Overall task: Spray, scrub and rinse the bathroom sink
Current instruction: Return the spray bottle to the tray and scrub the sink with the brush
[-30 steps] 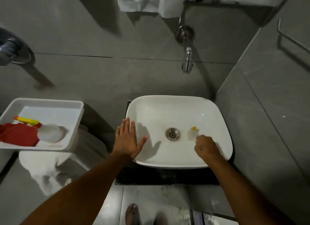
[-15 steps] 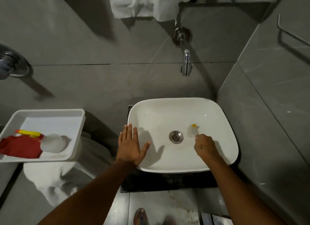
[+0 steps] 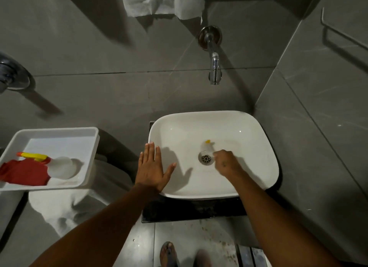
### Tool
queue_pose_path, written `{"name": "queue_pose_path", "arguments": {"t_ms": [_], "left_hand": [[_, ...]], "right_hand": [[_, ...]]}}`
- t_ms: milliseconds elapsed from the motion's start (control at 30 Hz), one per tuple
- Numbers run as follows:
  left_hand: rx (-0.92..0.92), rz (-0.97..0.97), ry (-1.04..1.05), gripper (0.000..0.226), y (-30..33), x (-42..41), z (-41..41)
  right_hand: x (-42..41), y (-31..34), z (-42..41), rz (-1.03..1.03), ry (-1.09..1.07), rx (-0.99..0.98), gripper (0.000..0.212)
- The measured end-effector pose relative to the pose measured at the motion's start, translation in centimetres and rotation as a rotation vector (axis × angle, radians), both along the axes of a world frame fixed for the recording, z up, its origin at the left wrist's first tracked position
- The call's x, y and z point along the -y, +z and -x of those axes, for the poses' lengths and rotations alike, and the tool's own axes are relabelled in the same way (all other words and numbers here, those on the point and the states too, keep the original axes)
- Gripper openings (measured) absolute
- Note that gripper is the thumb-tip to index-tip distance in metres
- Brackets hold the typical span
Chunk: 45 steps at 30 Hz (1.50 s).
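Observation:
A white rectangular sink (image 3: 249,179) sits on a dark counter, with a metal drain (image 3: 206,158) in its middle. My right hand (image 3: 226,163) is closed on a small white scrub brush (image 3: 207,148) with a yellow tip, pressed to the basin just behind the drain. Flat and with fingers spread, my left hand (image 3: 152,167) rests on the sink's left rim. A chrome tap (image 3: 214,67) juts from the wall above the basin; no water is seen running.
A white tray (image 3: 59,135) at the left holds a spray bottle (image 3: 59,166) with a yellow and red head and a red cloth (image 3: 23,172). White towels (image 3: 159,2) hang above. Grey tiled walls close in at the right. My sandalled feet (image 3: 169,254) show below.
My right hand has moved the brush leftward across the basin, from right of the drain to right beside it. My left hand stays on the rim.

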<state>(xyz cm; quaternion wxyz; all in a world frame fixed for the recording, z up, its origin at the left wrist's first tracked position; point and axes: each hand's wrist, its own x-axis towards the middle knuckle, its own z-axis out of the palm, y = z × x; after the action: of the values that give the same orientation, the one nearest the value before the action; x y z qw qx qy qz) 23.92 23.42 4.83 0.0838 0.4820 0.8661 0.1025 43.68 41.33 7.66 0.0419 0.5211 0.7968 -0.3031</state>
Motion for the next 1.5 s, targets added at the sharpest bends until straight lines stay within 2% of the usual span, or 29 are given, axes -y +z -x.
{"name": "queue_pose_path", "arguments": {"t_ms": [67, 133, 233, 333, 433, 533, 667, 733, 833, 967, 1100, 1167, 1300, 1433, 1500], "left_hand": [[-0.013, 0.008, -0.008, 0.097, -0.2, 0.1, 0.1], [-0.010, 0.000, -0.005, 0.096, -0.3, 0.1, 0.2], [-0.015, 0.005, -0.008, 0.098, -0.3, -0.1, 0.2], [-0.005, 0.014, -0.014, 0.098, -0.2, 0.0, 0.1], [-0.016, 0.011, -0.012, 0.098, -0.1, -0.1, 0.1], [-0.006, -0.001, -0.008, 0.097, -0.2, 0.0, 0.2], [-0.013, 0.010, 0.002, 0.099, -0.4, -0.1, 0.2], [-0.007, 0.022, -0.002, 0.100, -0.4, -0.1, 0.2], [-0.015, 0.046, 0.003, 0.100, -0.2, -0.1, 0.1], [-0.011, 0.044, 0.005, 0.098, -0.3, -0.1, 0.3], [0.004, 0.016, -0.003, 0.099, -0.3, -0.1, 0.3], [0.011, 0.017, -0.002, 0.098, -0.3, 0.0, 0.3], [-0.006, 0.039, -0.004, 0.098, -0.1, -0.1, 0.3], [0.005, 0.035, 0.000, 0.098, 0.1, 0.0, 0.1], [0.011, 0.029, 0.000, 0.098, 0.0, 0.1, 0.1]], "right_hand": [[2.3, 0.3, 1.3, 0.080, 0.101, -0.010, 0.032], [2.8, 0.3, 0.3, 0.109, 0.088, 0.073, 0.030], [1.0, 0.5, -2.4, 0.023, -0.103, 0.168, 0.030], [0.3, 0.4, -2.4, -0.081, -0.190, 0.039, 0.032], [1.6, 0.3, 0.5, 0.020, -0.048, -0.008, 0.033], [2.5, 1.2, 0.4, 0.058, 0.062, 0.107, 0.032], [-0.7, 1.7, -4.4, -0.100, -0.190, 0.186, 0.030], [-1.8, 1.4, -4.1, -0.118, -0.253, 0.097, 0.027], [-0.6, 0.6, 0.2, -0.023, -0.127, -0.012, 0.027], [4.8, 1.1, 3.3, 0.075, 0.076, 0.034, 0.028], [3.3, 1.0, -2.8, 0.005, -0.122, 0.183, 0.032], [1.8, 0.6, -4.3, 0.011, -0.119, 0.221, 0.031], [3.5, 0.5, -0.5, 0.124, 0.054, 0.141, 0.027], [3.4, 0.0, 0.6, 0.017, -0.116, 0.066, 0.030], [3.2, -0.4, -0.5, 0.034, -0.107, 0.092, 0.030]]}}
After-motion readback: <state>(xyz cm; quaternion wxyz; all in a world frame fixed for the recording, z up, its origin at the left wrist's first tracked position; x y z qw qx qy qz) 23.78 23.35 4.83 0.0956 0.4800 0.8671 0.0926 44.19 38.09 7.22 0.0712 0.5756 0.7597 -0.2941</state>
